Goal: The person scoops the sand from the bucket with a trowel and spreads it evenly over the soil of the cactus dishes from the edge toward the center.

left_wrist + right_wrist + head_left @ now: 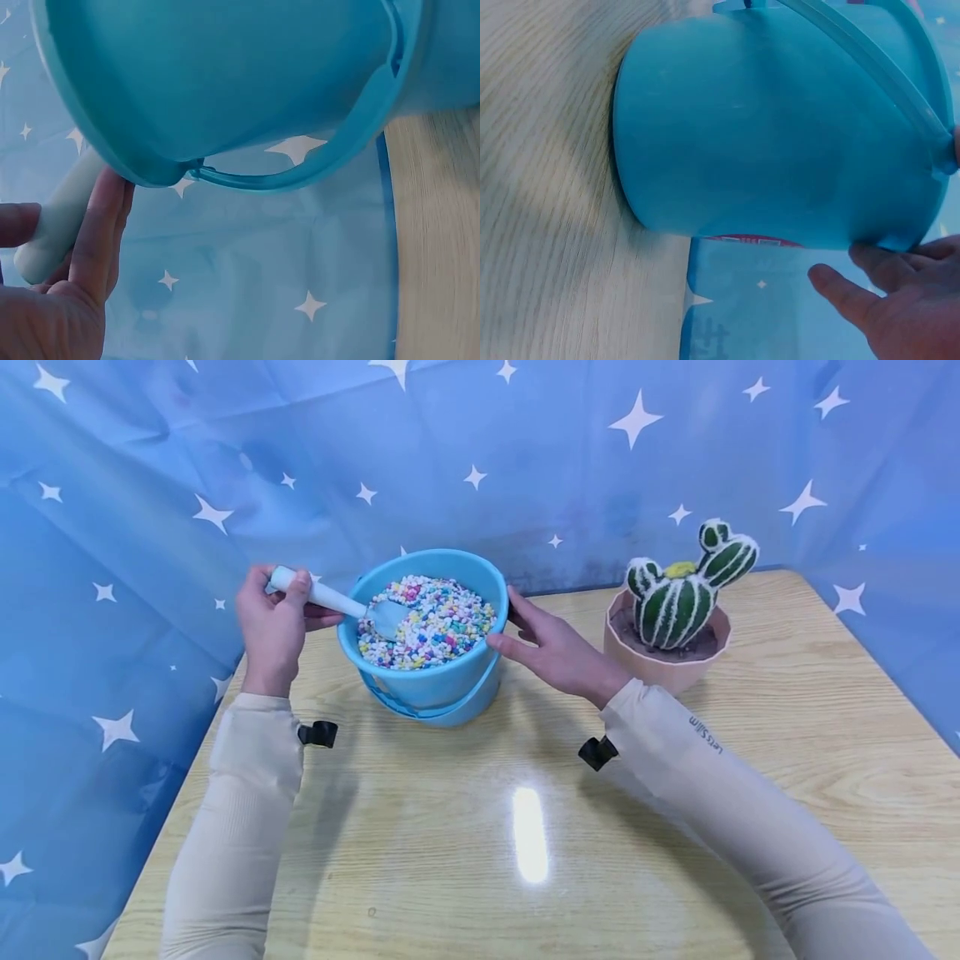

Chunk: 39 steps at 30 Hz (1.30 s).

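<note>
My left hand [276,631] grips the little shovel [339,602], blade in the beads [446,610] to its right — scooping stage, I'd guess. Right hand's [553,647] spread wide against the bucket [450,689] between them. Lifting out probably needs a level blade.

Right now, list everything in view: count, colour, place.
Table: one, light wood, foreground
Backdrop: count unclear, starry blue, around the table
Bucket: one, blue, on the table
Handle: one, blue, on the bucket
Pieces: uncountable, multicoloured, in the bucket
Scoop: one, whitish-blue, among the pieces
Pot: one, pink, right of the bucket
Cactus: one, green-white, in the pot
Sleeves: two, cream, foreground
Wrist pieces: two, black, at the cuffs
Left hand: one, holding the scoop
Right hand: one, touching the bucket
</note>
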Available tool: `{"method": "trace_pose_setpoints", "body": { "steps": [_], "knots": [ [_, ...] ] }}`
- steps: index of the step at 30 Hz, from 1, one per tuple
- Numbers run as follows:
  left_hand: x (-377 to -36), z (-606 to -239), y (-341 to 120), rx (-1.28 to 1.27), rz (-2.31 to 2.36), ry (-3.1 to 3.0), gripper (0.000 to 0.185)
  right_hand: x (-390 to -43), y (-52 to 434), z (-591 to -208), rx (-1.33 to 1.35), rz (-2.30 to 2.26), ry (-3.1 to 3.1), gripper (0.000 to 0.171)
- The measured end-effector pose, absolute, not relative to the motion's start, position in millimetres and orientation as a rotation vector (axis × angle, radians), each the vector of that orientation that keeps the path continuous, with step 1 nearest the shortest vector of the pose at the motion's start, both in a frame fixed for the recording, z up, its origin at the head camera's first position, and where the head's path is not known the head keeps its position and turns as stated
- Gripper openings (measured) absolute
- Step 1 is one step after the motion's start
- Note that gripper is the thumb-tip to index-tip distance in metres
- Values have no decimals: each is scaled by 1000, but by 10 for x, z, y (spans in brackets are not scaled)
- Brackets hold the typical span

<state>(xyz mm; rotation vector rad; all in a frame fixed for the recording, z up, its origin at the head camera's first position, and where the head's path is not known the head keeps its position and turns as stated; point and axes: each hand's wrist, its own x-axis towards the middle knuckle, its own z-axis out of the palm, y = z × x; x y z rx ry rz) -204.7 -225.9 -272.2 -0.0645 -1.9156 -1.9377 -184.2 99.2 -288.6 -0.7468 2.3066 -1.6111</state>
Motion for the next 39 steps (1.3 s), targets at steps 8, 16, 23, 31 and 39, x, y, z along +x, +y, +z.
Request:
{"method": "trace_pose_setpoints", "body": {
  "steps": [8,16,23,31,39],
  "knots": [
    [-2031,-2753,-2307,-1,-2046,-1785,19,-1983,1028,-3075,-748,-1611,2338,76],
    [-2026,-2802,-2325,-12,-2124,-1719,18,-2048,1079,-3197,-822,-1622,2380,76],
    [-1987,-2870,-2362,47,-2259,-1601,16,-2057,1058,-3215,-813,-1578,2402,80],
    [-1948,-2922,-2350,80,-2261,-1521,17,-2072,1050,-3224,-804,-1554,2441,81],
    [-1908,-2963,-2357,68,-2315,-1410,18,-2044,1032,-3210,-790,-1566,2485,78]
  ]
}}
